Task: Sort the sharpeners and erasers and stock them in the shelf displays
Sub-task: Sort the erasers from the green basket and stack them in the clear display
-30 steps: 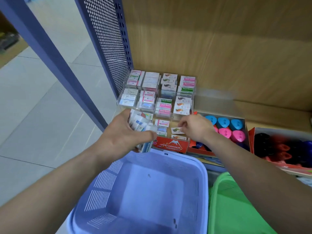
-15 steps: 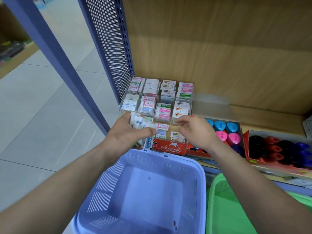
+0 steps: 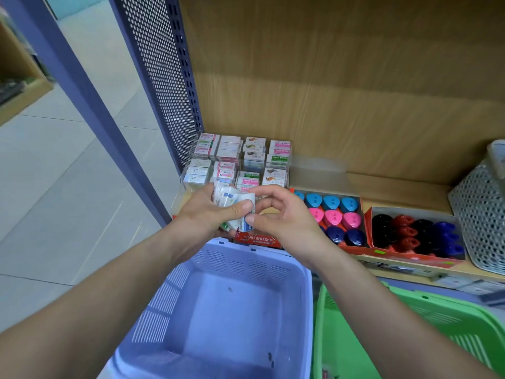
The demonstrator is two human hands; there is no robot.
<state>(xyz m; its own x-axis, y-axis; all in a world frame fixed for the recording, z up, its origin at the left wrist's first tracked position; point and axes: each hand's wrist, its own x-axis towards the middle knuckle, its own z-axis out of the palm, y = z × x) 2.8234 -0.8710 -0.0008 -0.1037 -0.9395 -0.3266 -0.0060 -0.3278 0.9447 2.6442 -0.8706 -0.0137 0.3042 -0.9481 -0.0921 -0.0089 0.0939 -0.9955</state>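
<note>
The left hand [image 3: 207,218] grips a bundle of erasers [image 3: 231,196]; the right hand [image 3: 285,214] pinches the blue-labelled eraser [image 3: 246,225] at the bundle's right edge. The clear display case [image 3: 240,160] stands directly beyond both hands, on the shelf [image 3: 396,184].

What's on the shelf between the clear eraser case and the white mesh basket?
In the head view, two red sharpener trays: the blue-and-pink tray and the black-and-red tray. A faint clear object stands behind the first.
</note>
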